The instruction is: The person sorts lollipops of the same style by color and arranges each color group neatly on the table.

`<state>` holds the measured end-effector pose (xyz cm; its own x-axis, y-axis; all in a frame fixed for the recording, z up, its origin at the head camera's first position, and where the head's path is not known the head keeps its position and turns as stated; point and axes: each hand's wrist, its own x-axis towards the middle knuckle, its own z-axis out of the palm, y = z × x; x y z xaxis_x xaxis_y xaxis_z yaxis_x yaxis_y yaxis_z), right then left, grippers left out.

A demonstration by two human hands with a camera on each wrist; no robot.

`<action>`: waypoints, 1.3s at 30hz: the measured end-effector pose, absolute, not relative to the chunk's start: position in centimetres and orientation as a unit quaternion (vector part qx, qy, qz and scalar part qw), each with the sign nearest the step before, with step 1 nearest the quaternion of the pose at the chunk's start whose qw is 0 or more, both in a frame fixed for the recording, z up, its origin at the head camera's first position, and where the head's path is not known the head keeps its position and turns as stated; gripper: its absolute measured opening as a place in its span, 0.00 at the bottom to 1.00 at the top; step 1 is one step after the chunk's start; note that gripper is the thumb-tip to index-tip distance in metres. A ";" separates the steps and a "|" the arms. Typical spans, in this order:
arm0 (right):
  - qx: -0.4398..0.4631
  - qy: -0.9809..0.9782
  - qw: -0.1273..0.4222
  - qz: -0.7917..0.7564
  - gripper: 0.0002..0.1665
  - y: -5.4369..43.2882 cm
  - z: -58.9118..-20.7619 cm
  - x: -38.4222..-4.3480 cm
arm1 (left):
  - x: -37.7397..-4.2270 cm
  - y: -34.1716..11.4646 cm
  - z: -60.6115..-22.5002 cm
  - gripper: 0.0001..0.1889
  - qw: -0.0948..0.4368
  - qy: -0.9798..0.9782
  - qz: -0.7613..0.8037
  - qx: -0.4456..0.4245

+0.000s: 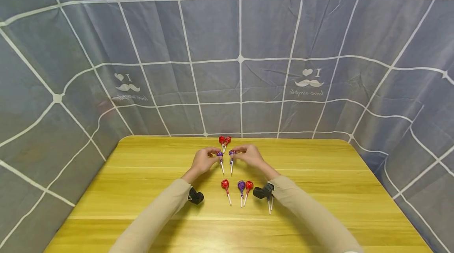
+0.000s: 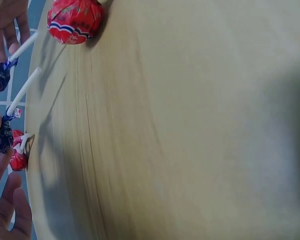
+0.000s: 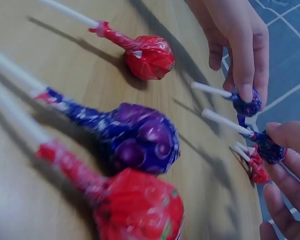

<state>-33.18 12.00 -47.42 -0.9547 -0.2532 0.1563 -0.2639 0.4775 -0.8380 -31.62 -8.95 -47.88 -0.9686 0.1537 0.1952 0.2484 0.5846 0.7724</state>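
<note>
Both hands are over the far middle of the table, close together in the head view. My left hand (image 1: 203, 160) pinches a purple lollipop (image 1: 220, 154) by its wrapped head, the white stick pointing back toward me. Just to the right, my right hand (image 1: 251, 155) pinches a second purple lollipop (image 3: 271, 149) the same way. The two sticks run nearly side by side with a small gap. Beyond the hands, two red lollipops (image 1: 225, 140) lie together near the table's far edge, their sticks crossing.
Nearer to me on the wooden table (image 1: 149, 190) lie a red lollipop (image 1: 225, 184), a purple lollipop (image 1: 241, 185) and another red lollipop (image 1: 249, 185). More sticks (image 1: 269, 206) show beneath the right wrist camera (image 1: 263, 191), their heads hidden. A grey checked curtain (image 1: 220, 83) surrounds the table.
</note>
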 end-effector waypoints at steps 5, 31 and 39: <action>0.157 -0.862 0.013 0.482 0.19 11.3 -47.5 -33.6 | -31.9 -8.7 -48.2 0.14 0.046 -0.889 -0.442 -0.113; 0.105 -0.912 -0.003 0.397 0.13 9.3 -48.7 -34.3 | -32.5 -8.5 -49.2 0.11 0.049 -0.904 -0.414 -0.095; 0.102 -0.919 -0.015 0.381 0.14 9.2 -48.5 -34.3 | -32.6 -8.3 -49.3 0.12 0.047 -0.901 -0.425 -0.074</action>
<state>-34.30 9.19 -48.50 -0.9789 -0.1982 0.0501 -0.1755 0.6891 -0.7031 -32.64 -8.34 -49.31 -0.9846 0.0933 0.1481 0.1736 0.6275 0.7590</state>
